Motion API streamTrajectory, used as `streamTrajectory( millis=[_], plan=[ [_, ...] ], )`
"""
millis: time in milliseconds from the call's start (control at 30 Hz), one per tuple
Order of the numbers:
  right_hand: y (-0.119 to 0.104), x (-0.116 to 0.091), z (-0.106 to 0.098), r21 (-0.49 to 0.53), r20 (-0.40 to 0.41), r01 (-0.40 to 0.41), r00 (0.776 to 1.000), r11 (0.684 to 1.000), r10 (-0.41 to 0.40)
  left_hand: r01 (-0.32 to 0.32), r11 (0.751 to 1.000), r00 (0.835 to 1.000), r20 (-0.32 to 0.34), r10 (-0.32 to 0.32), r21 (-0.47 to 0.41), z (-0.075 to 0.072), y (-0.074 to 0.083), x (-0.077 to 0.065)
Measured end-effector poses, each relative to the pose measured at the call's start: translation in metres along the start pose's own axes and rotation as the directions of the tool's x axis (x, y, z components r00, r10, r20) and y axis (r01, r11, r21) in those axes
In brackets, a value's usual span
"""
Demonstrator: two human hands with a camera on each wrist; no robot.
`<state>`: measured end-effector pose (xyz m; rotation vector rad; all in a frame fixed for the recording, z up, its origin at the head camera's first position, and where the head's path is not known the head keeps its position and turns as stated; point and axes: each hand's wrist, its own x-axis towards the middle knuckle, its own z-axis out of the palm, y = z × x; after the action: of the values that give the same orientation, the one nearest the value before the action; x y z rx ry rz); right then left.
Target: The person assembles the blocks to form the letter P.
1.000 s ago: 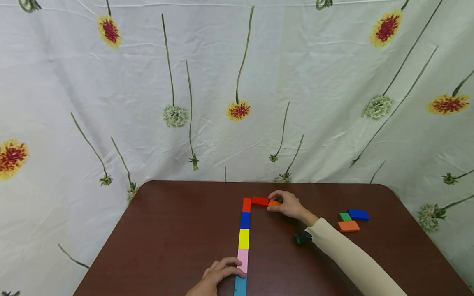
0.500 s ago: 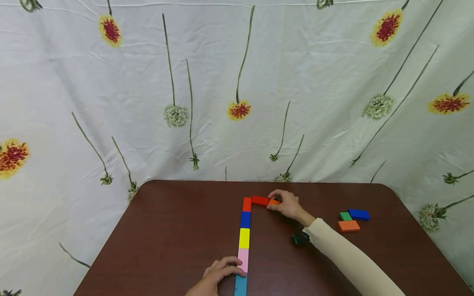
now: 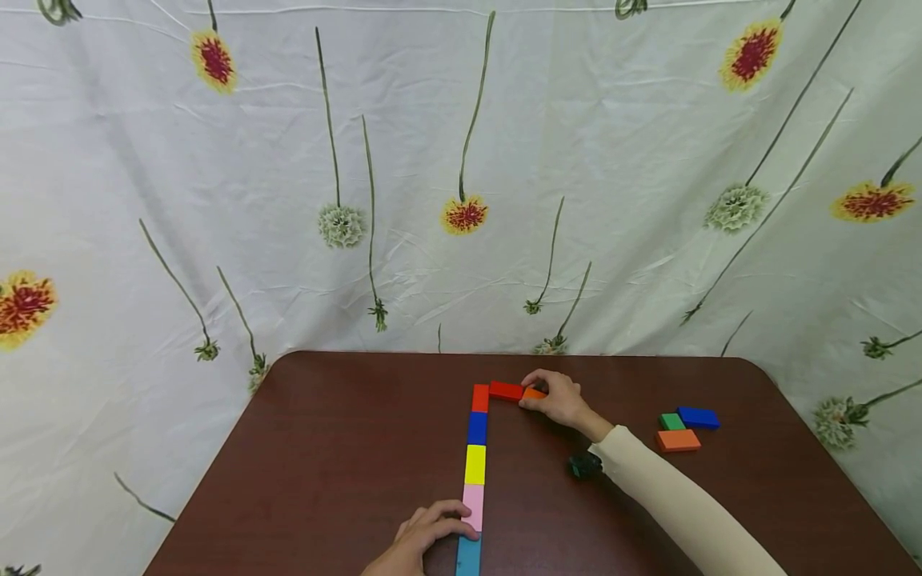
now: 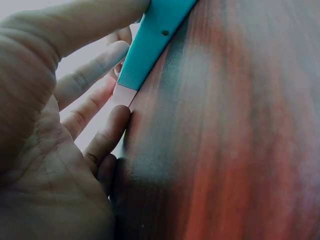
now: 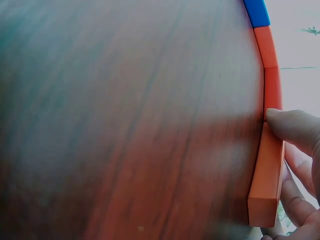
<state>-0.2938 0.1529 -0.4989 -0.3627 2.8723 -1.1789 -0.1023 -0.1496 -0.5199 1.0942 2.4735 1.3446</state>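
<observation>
My right hand [image 3: 562,399] pinches an orange block [image 5: 267,172] between thumb and fingers at the far side of the table. The orange block lies end to end with a red block [image 3: 507,391], beside the top of a row. Down that row run a red-orange block [image 3: 480,398], a blue block [image 3: 477,429], a yellow block [image 3: 475,465], a pink block [image 3: 472,506] and a light blue block [image 3: 468,556]. With relaxed fingers, my left hand [image 3: 421,537] rests against the pink and light blue blocks; its thumb lies along the light blue one in the left wrist view.
To the right lie a loose green block [image 3: 672,422], a blue block [image 3: 697,418] and an orange block [image 3: 678,440] close together. A dark wrist camera [image 3: 585,466] hangs under the right sleeve. The brown table [image 3: 324,456] ends at a flowered white cloth [image 3: 403,160].
</observation>
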Motion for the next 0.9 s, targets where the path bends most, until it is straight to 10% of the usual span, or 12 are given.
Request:
streamTrajectory(
  millis=[900],
  plan=[
    [0.004,-0.014,-0.038,0.104,-0.017,0.063,0.998,0.993,-0.061,0.037,0.999,0.999,0.033,-0.036,-0.034,-0.001,0.000,0.001]
  ],
)
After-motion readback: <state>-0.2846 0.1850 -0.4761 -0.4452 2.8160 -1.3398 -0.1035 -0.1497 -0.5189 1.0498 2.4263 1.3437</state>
